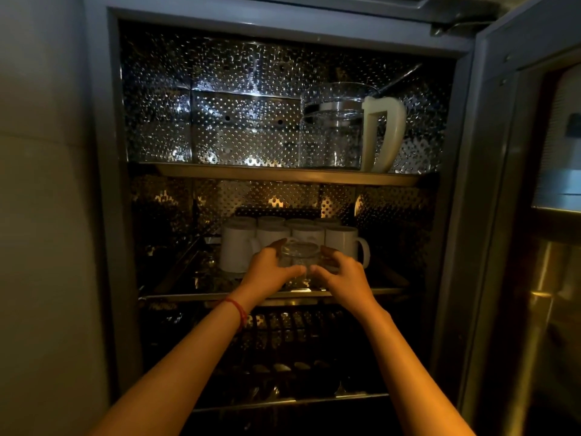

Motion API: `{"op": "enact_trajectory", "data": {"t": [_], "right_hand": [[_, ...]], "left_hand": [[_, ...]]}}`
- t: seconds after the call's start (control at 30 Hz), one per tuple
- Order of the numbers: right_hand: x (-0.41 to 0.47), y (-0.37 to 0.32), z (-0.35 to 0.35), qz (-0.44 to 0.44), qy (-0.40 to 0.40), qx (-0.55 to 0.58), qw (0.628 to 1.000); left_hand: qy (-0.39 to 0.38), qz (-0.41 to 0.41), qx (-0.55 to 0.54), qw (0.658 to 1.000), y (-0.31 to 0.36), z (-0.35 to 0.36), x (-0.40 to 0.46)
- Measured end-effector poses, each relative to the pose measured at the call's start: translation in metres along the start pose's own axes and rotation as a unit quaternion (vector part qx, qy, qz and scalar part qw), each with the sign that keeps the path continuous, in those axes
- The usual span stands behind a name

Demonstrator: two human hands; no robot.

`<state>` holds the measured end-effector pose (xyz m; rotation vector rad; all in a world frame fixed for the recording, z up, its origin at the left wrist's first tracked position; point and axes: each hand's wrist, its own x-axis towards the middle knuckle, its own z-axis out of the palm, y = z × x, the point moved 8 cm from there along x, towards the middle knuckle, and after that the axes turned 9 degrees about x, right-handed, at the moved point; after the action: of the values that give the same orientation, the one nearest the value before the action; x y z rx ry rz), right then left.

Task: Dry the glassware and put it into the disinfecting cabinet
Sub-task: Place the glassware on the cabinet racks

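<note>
Hands, left (pixel 269 268) and right (pixel 341 272), each grip curled round clear glass (pixel 298 256).

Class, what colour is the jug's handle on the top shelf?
Cream, seen in the head view: jug handle.

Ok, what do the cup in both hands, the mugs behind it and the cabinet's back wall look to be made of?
The cup, which the left hand and right hand hold, looks like clear glass: the mugs show through it. The mugs look like white glazed ceramic, opaque with a soft sheen, though enamel is possible. The back wall looks like dimpled polished steel, catching bright glints.
</note>
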<state>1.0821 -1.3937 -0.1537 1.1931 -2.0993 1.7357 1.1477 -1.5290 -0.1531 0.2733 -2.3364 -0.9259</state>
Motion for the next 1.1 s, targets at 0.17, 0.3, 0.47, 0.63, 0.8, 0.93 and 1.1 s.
{"op": "enact_trajectory", "data": {"t": [0.17, 0.3, 0.47, 0.63, 0.8, 0.93, 1.1], "right_hand": [[-0.006, -0.004, -0.003, 0.024, 0.036, 0.035, 0.998], [-0.012, -0.019, -0.010, 0.014, 0.055, -0.009, 0.998], [-0.015, -0.034, -0.008, -0.018, 0.030, -0.126, 0.991], [-0.023, -0.033, -0.008, -0.019, -0.018, -0.288, 0.957], [-0.034, -0.034, -0.018, -0.013, -0.027, -0.333, 0.942], [-0.040, -0.035, -0.029, -0.017, -0.033, -0.340, 0.940], [-0.044, -0.034, -0.042, -0.022, -0.039, -0.335, 0.941]], "left_hand": [[0.034, 0.000, -0.040, 0.999, 0.006, -0.007, -0.008], [0.046, 0.014, -0.005, 0.999, 0.016, -0.011, -0.015], [0.032, 0.050, 0.088, 0.994, 0.030, -0.010, -0.021], [0.021, 0.097, 0.194, 0.976, 0.041, 0.000, -0.028], [0.043, 0.115, 0.282, 0.952, 0.052, 0.009, -0.033], [0.032, 0.117, 0.298, 0.947, 0.063, 0.019, -0.038], [0.031, 0.119, 0.301, 0.946, 0.075, 0.028, -0.044]]}}
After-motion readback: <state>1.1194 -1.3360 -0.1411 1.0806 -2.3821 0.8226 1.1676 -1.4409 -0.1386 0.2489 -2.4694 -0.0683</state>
